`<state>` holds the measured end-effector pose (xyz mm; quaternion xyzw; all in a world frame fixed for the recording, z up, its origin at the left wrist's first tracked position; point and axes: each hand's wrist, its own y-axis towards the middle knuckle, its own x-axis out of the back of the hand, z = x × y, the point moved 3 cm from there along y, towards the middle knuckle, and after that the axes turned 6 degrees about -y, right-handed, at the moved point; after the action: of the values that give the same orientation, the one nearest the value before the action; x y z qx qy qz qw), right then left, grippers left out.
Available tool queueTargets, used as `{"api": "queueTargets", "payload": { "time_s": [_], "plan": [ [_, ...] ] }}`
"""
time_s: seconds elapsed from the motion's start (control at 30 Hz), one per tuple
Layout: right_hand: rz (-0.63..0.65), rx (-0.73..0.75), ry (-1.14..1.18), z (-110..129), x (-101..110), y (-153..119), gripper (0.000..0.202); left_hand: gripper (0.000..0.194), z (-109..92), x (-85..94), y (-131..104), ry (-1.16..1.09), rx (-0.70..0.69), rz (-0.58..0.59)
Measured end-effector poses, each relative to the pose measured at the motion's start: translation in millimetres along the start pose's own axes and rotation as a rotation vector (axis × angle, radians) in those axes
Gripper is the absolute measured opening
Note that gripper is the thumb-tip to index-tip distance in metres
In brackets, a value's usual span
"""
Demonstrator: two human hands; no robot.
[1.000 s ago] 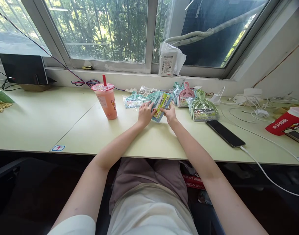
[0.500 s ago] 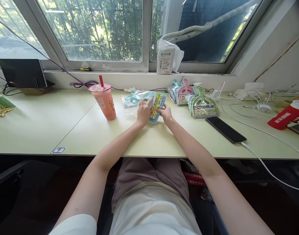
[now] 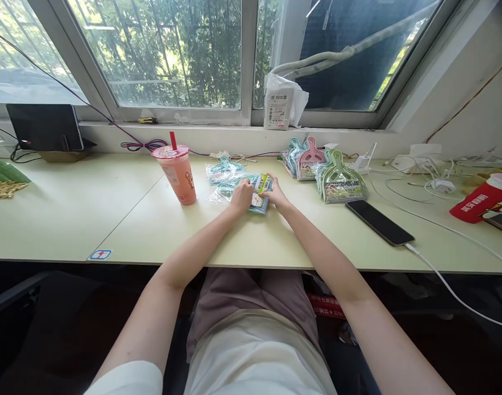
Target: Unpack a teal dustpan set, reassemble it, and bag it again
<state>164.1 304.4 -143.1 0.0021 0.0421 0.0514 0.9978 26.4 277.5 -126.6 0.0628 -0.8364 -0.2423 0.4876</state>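
Observation:
Both my hands grip a blue mini dustpan-and-brush set [image 3: 259,204] in a clear plastic bag, just above the middle of the table. It has a yellow and blue label, and its handle end points left. My left hand [image 3: 242,195] is closed over the set near its handle, the fingers curled in. At the wide end, my right hand [image 3: 276,193] pinches the right edge between thumb and fingers. Behind my left hand lies another bagged blue dustpan set [image 3: 224,170]. Loose clear plastic sticks out left of my left hand.
To the left stands a pink drink cup [image 3: 177,174] with a red straw. Bagged green dustpan sets [image 3: 340,178] and a pink one [image 3: 310,160] lie to the right. A phone [image 3: 380,222] on a white cable, tangled cords and a red cup [image 3: 483,200] are further right.
My left hand has curled from spread fingers into a closed grip on the bagged set. The set has tilted and turned, its handle end now toward the left.

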Motion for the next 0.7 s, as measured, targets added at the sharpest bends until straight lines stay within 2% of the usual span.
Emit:
{"api": "queueTargets", "payload": {
  "time_s": [0.1, 0.2, 0.33, 0.4, 0.47, 0.63, 0.7],
  "plan": [
    [0.081, -0.094, -0.130, 0, -1, -1, 0.065, 0.022, -1, 2.7, -1, -0.013, 0.002, -0.035],
    [0.131, -0.141, -0.169, -2, 0, 0, 0.065, 0.017, -3, 6.2, -2, -0.038, 0.021, -0.023],
    [0.169, -0.126, -0.174, -1, 2, 2, 0.074, 0.031, -8, 11.0, -4, -0.016, 0.038, 0.000],
    [0.190, -0.110, -0.195, 1, 1, 0, 0.071, 0.037, -11, 12.1, -5, 0.062, 0.017, 0.028],
    [0.203, -0.088, -0.208, 6, -1, -3, 0.060, 0.035, -13, 13.0, -6, 0.116, -0.017, 0.053],
    [0.154, -0.035, -0.181, 15, -7, -11, 0.015, 0.030, -17, 16.2, -6, 0.132, -0.080, 0.034],
    [0.130, -0.042, -0.176, 15, -9, -12, 0.013, 0.031, -18, 16.3, -6, 0.142, -0.075, 0.030]
  ]
}}
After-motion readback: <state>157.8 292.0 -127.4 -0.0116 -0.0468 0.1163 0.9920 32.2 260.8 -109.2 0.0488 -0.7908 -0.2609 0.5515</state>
